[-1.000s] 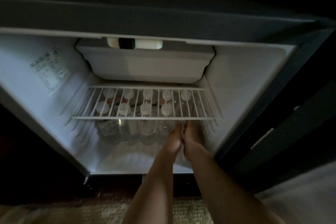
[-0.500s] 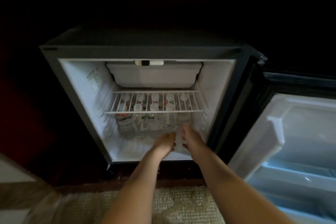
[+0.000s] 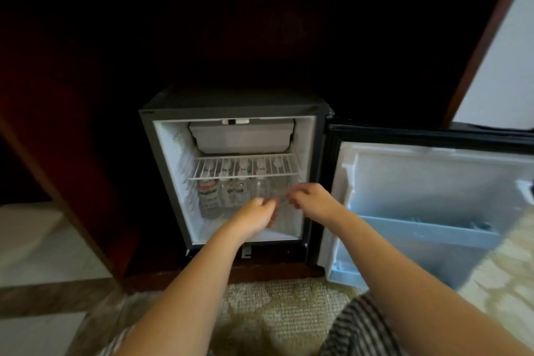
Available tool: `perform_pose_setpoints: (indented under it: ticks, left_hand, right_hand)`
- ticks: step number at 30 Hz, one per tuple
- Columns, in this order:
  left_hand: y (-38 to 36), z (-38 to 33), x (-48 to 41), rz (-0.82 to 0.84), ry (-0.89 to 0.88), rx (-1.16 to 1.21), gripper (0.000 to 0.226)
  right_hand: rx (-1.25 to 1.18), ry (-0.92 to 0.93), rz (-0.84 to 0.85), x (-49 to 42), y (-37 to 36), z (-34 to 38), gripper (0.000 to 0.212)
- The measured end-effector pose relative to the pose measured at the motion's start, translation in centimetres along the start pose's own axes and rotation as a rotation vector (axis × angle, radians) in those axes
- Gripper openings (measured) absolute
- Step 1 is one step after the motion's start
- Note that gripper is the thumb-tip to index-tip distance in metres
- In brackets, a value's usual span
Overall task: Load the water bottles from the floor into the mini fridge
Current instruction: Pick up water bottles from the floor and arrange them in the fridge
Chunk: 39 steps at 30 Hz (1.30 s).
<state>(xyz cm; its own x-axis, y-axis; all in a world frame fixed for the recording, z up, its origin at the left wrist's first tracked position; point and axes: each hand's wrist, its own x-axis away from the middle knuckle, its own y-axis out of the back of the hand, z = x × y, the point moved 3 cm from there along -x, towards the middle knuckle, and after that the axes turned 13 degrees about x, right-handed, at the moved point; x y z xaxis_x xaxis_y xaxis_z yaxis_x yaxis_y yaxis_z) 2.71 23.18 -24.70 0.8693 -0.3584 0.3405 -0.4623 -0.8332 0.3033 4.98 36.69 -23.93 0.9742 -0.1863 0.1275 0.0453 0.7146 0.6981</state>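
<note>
A beige woven rug [image 3: 268, 306] covers the floor in front. Dark red-brown wooden cabinetry [image 3: 66, 113] rises at left, pale tile floor [image 3: 31, 243] beside it. Striped fabric [image 3: 358, 329] shows at bottom.

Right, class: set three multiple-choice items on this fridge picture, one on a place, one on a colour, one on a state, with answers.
1. Where do the water bottles stand?
A. in the door shelf
B. under the wire shelf
C. on top of the fridge

2. What colour is the mini fridge outside?
A. dark
B. red
C. yellow

3. The fridge door is
A. shut
B. removed
C. swung open to the right

Answers: 1 B, bottles show below the rack; 2 A, its casing is dark grey-black; 3 C, its pale inner side faces us beside the left hand and right hand.
</note>
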Motion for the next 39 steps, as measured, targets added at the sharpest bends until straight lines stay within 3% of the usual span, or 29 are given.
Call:
perform_pose_setpoints:
  ticks: [5,9,17,20,26,33,36,39]
  left_hand:
    - [-2.7,-4.5,5.4,0.11,-0.146,-0.079,0.031]
    - [-6.1,-7.6,9.2,0.275,-0.176,-0.237,0.035]
    - [-18.8,-8.7,15.6,0.587,-0.34,-0.532,0.04]
    - [-22.8,-6.9,16.8,0.658,-0.36,-0.552,0.039]
    - [-34.0,-1.0,20.3,0.902,-0.229,-0.595,0.038]
    - [-43.6,6.1,25.0,1.155,-0.129,-0.711,0.022]
    - [-45.8,8.1,26.2,1.165,-0.073,-0.7,0.03]
    - [-46.7,10.1,26.5,1.122,-0.038,-0.679,0.042]
  right_hand:
    - [0.232,0.125,-0.131,7.3,5.1,0.3,0.024]
    - [0.185,0.031,-0.283,12.3,8.8,-3.0,0.018]
    - [0.064,-0.219,-0.402,23.4,12.3,-15.0,0.019]
    - [0.051,-0.28,-0.386,27.2,11.9,-18.3,0.016]
    - [0.143,-0.546,-0.282,35.7,8.7,-28.7,0.02]
    - [0.153,-0.859,-0.214,44.9,5.2,-37.7,0.022]
    - [0.154,-0.978,-0.176,48.3,3.3,-40.6,0.023]
    - [0.143,-1.033,-0.129,50.0,1.1,-42.1,0.045]
